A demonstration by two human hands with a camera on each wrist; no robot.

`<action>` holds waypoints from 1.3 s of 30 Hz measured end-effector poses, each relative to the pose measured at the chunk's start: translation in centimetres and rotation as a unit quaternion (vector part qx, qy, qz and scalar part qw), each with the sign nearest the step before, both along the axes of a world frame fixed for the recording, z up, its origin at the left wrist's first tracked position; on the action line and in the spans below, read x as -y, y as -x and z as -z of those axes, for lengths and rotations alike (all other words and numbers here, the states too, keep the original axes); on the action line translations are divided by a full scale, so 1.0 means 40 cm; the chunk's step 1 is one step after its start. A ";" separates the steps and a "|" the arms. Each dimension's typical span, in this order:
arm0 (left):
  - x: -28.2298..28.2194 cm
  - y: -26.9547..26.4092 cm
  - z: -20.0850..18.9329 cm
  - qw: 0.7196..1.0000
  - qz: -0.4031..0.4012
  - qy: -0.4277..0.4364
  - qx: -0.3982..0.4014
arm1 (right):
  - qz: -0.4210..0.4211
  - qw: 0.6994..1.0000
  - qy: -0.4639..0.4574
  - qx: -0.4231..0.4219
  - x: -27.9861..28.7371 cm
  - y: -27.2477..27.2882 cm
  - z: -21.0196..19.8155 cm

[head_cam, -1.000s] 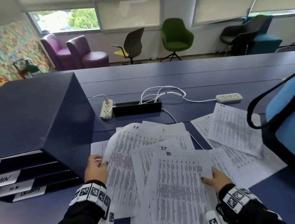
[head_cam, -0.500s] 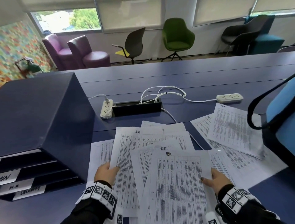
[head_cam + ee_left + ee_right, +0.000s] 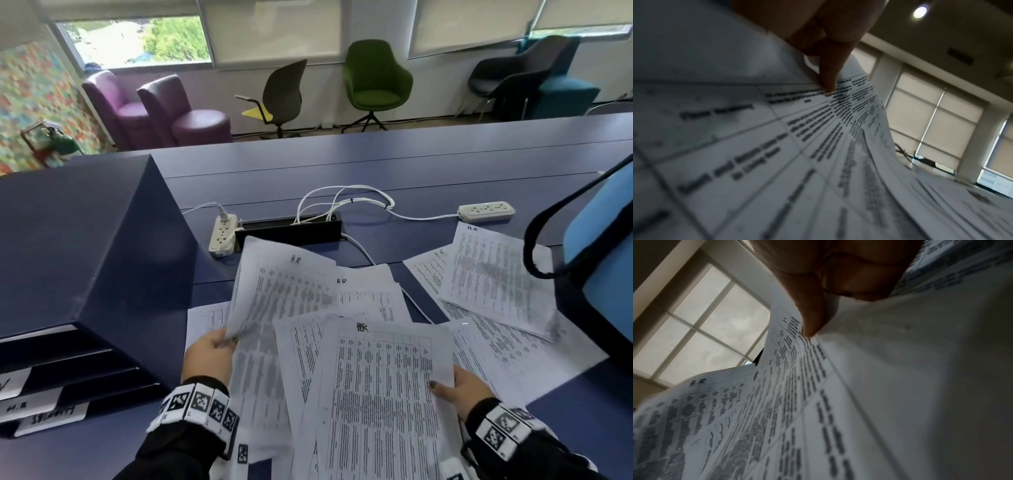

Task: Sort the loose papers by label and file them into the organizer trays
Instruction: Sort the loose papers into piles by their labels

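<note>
The left hand [image 3: 209, 356] pinches the near edge of a white printed sheet marked HR [image 3: 274, 291], lifting it off the loose pile beside the dark blue organizer trays [image 3: 85, 274]. The right hand [image 3: 459, 383] grips the right edge of the top HR sheet [image 3: 376, 394], thumb on top. Bare blue tabletop [image 3: 376, 171] lies open beyond the white power strips [image 3: 222, 234].

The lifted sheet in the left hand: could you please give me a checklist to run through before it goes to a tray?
1. Grip: left hand pinches the lifted sheet at its lower edge: ok.
2. Label: "HR" is written at its top: ok.
3. Single sheet: whether another sheet clings behind it: cannot tell.
4. Matching tray: the organizer has a tag that looks like "HR", but blurred: cannot tell.
5. Other papers held down: right hand pinches the front sheet: ok.
</note>
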State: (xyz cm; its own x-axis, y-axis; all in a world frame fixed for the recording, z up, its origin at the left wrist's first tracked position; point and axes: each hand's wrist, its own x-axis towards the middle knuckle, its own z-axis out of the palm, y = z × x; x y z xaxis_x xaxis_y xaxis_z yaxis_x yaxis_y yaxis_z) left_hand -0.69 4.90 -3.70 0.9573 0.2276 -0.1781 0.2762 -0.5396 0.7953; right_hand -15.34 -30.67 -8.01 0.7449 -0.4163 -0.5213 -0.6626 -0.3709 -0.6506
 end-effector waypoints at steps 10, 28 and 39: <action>-0.051 -0.016 -0.174 0.947 -0.133 0.049 0.290 | 0.048 0.999 -0.012 0.003 -0.007 0.004 -0.010; 0.169 0.115 0.008 0.958 0.163 0.202 -0.125 | 0.080 0.996 -0.040 -0.015 -0.011 -0.002 -0.027; 0.210 0.145 0.102 0.947 0.286 -0.074 -0.122 | 0.100 0.993 -0.053 -0.033 -0.040 -0.022 -0.017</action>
